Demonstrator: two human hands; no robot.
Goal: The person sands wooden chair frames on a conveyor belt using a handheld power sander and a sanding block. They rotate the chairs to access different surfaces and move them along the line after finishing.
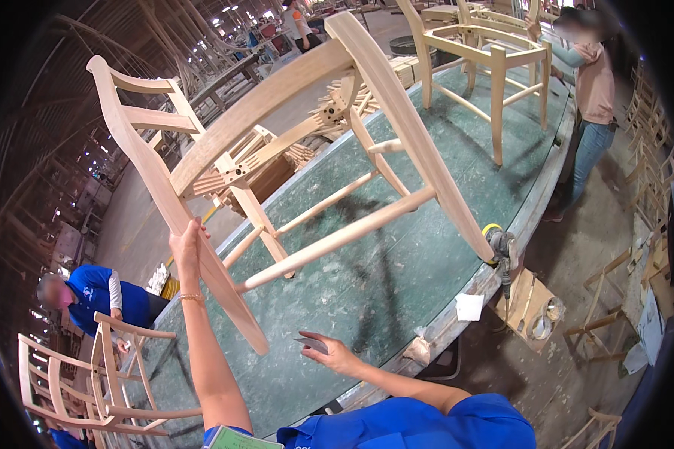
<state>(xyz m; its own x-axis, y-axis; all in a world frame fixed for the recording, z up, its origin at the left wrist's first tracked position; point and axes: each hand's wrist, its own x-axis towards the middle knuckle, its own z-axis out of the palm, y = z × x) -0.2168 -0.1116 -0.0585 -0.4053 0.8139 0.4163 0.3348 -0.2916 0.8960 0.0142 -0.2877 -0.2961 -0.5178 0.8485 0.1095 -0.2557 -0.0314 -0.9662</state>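
An unfinished pale wooden chair [314, 150] is tipped up over a long green-topped workbench [397, 284]. My left hand [186, 247] grips its rear leg, arm stretched upward. Two chair legs point down toward the bench. Lower down, my right hand [329, 352] rests just above the bench top, fingers closed on a small grey sheet of sandpaper [311, 344]. A blue sleeve shows at the bottom edge.
An orbital sander [499, 247] sits at the bench's right edge. Another bare chair [487, 60] stands at the far end beside a person in pink [593, 90]. A person in blue [90, 295] works on chairs [105, 374] at left. Stacked wooden parts [277, 161] lie behind.
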